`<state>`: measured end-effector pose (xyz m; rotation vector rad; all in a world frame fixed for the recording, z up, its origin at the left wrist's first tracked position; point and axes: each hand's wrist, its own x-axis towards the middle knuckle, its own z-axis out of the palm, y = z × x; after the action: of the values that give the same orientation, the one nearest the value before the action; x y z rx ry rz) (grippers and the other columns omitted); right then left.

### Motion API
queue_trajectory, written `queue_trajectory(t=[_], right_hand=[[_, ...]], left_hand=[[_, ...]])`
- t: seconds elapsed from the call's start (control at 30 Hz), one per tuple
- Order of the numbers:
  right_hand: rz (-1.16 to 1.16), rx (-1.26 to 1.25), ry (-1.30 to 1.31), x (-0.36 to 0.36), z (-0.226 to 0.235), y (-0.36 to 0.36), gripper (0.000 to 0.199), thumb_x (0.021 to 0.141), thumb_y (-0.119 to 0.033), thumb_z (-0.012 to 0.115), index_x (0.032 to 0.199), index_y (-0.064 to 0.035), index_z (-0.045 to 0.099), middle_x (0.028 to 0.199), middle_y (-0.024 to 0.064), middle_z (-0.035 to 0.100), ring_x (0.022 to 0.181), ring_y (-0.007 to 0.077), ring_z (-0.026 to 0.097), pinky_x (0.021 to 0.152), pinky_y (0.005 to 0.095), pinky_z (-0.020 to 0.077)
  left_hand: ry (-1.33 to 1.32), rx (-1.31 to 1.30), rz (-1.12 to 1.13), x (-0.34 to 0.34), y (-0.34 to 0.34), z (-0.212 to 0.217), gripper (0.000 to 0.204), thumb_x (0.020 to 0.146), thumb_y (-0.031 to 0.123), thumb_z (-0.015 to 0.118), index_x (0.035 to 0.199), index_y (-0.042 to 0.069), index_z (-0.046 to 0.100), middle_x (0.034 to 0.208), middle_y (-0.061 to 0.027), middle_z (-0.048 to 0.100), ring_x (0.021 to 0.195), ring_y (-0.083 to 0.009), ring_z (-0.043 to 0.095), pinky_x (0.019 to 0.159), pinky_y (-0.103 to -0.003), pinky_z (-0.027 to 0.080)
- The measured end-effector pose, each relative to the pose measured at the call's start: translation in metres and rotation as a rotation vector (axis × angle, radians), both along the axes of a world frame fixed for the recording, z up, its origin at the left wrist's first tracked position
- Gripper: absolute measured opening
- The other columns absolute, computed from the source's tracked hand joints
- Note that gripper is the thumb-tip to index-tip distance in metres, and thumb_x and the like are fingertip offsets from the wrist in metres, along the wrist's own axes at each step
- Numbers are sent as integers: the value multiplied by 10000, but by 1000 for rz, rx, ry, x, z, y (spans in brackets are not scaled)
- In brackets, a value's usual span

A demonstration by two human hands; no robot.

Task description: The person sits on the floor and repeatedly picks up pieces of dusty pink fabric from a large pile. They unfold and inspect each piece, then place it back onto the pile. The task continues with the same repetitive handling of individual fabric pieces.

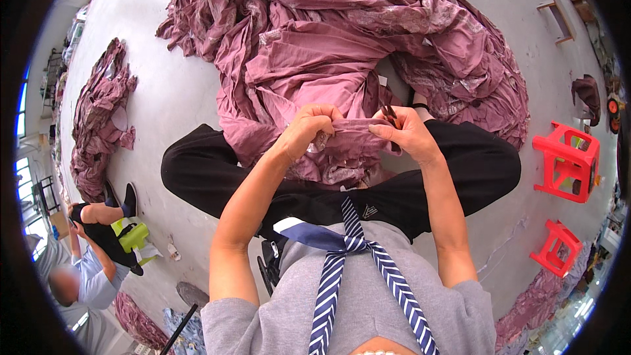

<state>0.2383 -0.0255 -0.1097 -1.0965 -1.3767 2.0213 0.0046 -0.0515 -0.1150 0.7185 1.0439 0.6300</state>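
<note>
Between my two hands a strip of dusty-pink cloth [358,137] is stretched, its edge held just above my lap. My left hand [309,130] is closed on the cloth's left end, fingers curled. On the right, my right hand [409,135] pinches the other end between thumb and fingers. A small dark pointed tool [390,116], which looks like thread snips, is also tucked in my right hand. The same cloth runs forward into a large crumpled heap [315,46] on the floor, with paler patterned bands and small white labels.
My crossed legs in black trousers [204,164] frame the cloth. To the right stand two red plastic stools [568,161]. Another pink cloth pile [98,125] lies at left, near a seated person [98,276] by a lime-green stool [133,236]. A wooden frame [557,21] lies far right.
</note>
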Motion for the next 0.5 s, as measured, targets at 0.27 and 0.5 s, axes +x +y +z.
queue_trajectory(t=[0.27, 0.5], right_hand=[[-145, -59, 151, 1, -9, 1, 107, 829, -150, 666, 838, -51, 627, 687, -92, 518, 571, -4, 417, 492, 161, 302], [-414, -35, 242, 16, -15, 15, 63, 862, -115, 632, 825, -64, 628, 740, -95, 539, 645, -8, 448, 598, 156, 359]], left_hand=[[15, 126, -27, -4, 3, 1, 123, 764, 120, 566, 818, 26, 626, 777, 30, 588, 717, -41, 504, 656, -176, 379], [230, 241, -162, -39, 9, -3, 168, 750, 69, 636, 907, 11, 634, 774, 45, 588, 710, -32, 515, 638, -187, 416]])
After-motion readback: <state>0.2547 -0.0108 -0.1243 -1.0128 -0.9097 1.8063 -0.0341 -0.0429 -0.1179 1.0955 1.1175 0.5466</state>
